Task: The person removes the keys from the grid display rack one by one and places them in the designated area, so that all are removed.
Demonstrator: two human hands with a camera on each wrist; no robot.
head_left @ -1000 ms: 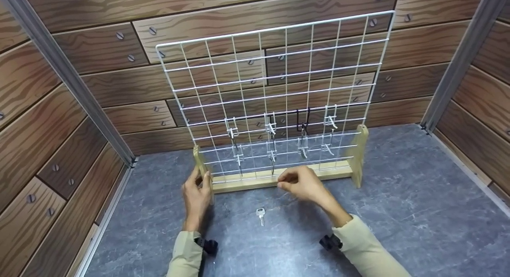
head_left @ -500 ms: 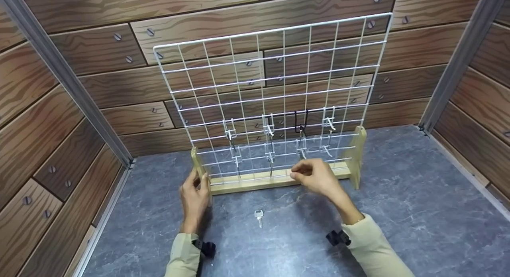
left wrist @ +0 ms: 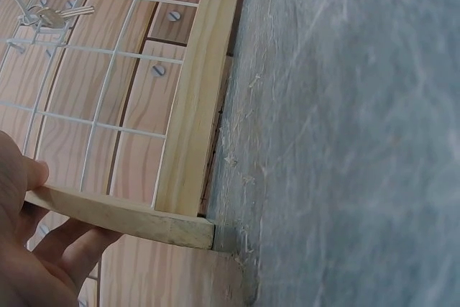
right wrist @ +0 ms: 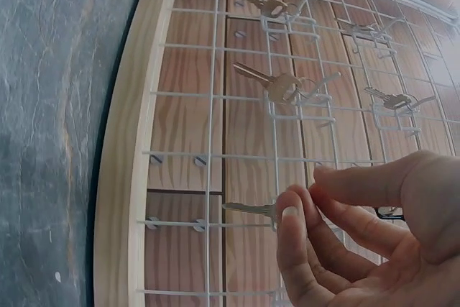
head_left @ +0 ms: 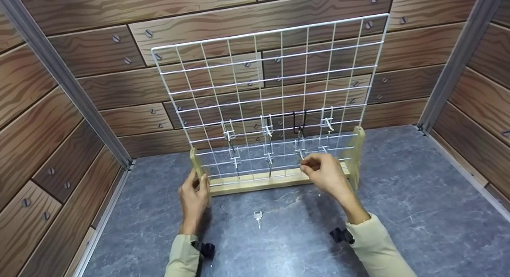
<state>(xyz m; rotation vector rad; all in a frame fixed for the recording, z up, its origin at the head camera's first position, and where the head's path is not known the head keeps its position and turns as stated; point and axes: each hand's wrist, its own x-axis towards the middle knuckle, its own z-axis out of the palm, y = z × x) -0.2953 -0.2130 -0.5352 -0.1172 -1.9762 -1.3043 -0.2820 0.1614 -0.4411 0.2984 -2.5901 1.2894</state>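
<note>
My left hand (head_left: 194,195) grips the left wooden upright (left wrist: 129,215) of a stand, thumb on one side and fingers on the other. A white wire grid (head_left: 255,34) rises from this stand. At the lower right part of the grid, my right hand (head_left: 326,173) pinches a key (right wrist: 248,208), its blade sticking out past the fingertips. The fingertips are right at a lower-row hook and cover the key's head. Other keys (right wrist: 284,89) hang from white hooks on the grid. One loose key (head_left: 258,218) lies on the table in front of the stand.
A black hook (head_left: 299,123) hangs in the upper row among white ones. The stand's wooden base bar (head_left: 247,185) rests on the grey marbled table (head_left: 398,213). Wood-patterned walls (head_left: 223,18) enclose the back and sides.
My right hand has moved right and slightly up along the grid, to the lower-row hooks. The left hand has stayed on the upright, and the loose key has stayed on the table.
</note>
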